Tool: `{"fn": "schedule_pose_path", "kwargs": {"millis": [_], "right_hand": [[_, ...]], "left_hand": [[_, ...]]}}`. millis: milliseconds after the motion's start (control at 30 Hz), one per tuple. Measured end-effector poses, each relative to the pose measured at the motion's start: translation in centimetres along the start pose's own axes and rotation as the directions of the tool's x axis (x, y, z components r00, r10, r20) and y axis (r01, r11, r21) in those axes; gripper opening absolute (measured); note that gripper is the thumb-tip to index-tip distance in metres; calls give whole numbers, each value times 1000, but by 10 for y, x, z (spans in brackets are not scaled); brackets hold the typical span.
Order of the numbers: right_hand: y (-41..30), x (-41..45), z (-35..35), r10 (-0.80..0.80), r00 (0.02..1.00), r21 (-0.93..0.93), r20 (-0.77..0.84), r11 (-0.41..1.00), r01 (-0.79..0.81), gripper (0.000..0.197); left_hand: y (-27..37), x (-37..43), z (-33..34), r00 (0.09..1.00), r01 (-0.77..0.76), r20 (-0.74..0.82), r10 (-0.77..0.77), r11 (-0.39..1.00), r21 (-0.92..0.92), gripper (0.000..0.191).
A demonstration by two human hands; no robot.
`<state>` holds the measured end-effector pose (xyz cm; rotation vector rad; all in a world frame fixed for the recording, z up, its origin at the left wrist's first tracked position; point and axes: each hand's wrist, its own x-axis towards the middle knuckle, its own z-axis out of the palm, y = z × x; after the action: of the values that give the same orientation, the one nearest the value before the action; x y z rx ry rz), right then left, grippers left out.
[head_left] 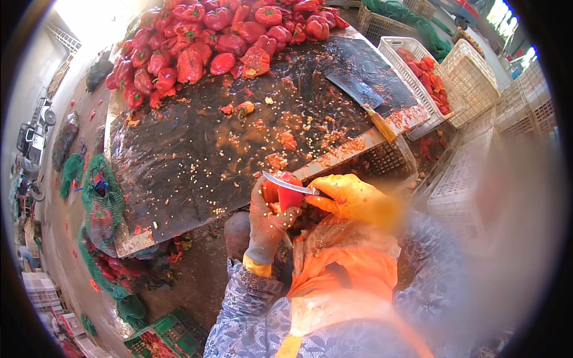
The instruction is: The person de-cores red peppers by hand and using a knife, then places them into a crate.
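Observation:
My left hand (267,223), in a grey glove with a yellow cuff below it, is closed around a cut red bell pepper (291,195) at the near edge of the table. My right hand (349,197), in an orange rubber glove, grips a small curved knife (288,184); its blade lies across the top of the pepper. Pale seeds stick to both gloves. Beyond my hands is a dark, wet tabletop (179,147) strewn with seeds and pepper scraps. A large heap of red bell peppers (215,40) covers its far side. A cleaver (356,91) with a wooden handle lies at the right.
A white plastic crate (400,44) of red pepper pieces stands right of the table, beside more crates (470,80). Green net sacks (105,210) holding peppers lie at the left. A green crate (174,333) sits on the floor at lower left. Blur covers the lower right.

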<state>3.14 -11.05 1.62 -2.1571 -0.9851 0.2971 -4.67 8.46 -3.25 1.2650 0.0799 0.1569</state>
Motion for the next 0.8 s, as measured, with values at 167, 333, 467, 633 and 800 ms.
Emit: {"fn": "schedule_pose_path", "kwargs": {"millis": [167,333,467,633,800], "right_hand": [[2,0,-5,-107,994,-67,2,992,107,22],[62,-27,-11,-26,991,-291,-134,956,-14,24],[72,-10,-2,-28,958,-266,-285,963,-51,30],[80,14,49,379,842,19,-385,915,-403,36],[52,19,59,503,799,235,-330,864,-446,33]], "left_hand": [[7,-1,-8,991,89,115,-71,983,-158,73],[7,1,0,968,228,141,-206,958,-172,63],[-8,2,-24,942,331,41,-333,903,-275,57],[-17,25,7,973,216,21,-229,882,-418,55],[-12,26,12,991,-38,-111,81,938,345,62]]}}
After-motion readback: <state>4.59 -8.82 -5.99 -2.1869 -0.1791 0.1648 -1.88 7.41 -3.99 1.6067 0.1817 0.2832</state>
